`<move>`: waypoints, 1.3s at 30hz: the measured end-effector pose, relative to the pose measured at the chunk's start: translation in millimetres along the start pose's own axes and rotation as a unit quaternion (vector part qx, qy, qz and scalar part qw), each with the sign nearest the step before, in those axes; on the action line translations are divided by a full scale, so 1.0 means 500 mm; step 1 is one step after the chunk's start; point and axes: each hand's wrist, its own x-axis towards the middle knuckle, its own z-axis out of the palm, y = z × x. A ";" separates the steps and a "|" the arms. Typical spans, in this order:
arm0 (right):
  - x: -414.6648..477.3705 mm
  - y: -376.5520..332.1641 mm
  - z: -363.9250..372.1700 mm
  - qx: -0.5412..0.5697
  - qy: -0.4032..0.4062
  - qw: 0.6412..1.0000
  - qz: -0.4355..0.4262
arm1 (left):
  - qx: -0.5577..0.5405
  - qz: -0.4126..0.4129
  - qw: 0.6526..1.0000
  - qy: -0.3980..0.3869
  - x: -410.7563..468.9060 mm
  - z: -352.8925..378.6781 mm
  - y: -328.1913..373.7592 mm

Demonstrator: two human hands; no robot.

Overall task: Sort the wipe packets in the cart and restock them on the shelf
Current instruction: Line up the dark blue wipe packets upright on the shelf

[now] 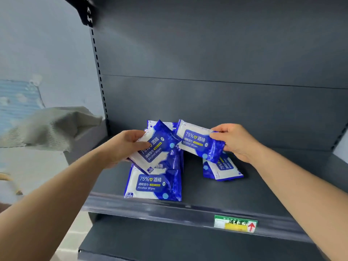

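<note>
Found bare shelf deck (pixel 273 185) to the right of the lying Alcohol Wipes packet (pixel 224 171), plus a gap between it and the left packet stack (pixel 153 185). Met the back panel (pixel 226 110) behind and the slotted upright (pixel 101 87) at left.

Shelf-stocking at close range: a person's two forearms are bare from the frame's edge down to the wrists. The left hand (pixel 123 146) and right hand (pixel 236 141) are likewise uncovered. Both forearms look smooth and slim, tapering to narrow wrists.
</note>
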 end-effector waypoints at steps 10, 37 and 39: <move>-0.058 -0.026 -0.013 0.002 -0.003 1.000 0.018 | 0.287 -0.013 0.948 -0.138 -0.001 0.019 -0.025; -0.086 0.042 0.169 -0.149 -0.027 0.988 -0.041 | 0.151 -0.019 0.983 0.098 -0.033 0.027 -0.098; -0.064 0.052 0.122 -0.194 0.025 0.980 -0.046 | 0.151 -0.023 0.984 0.092 -0.022 0.027 -0.091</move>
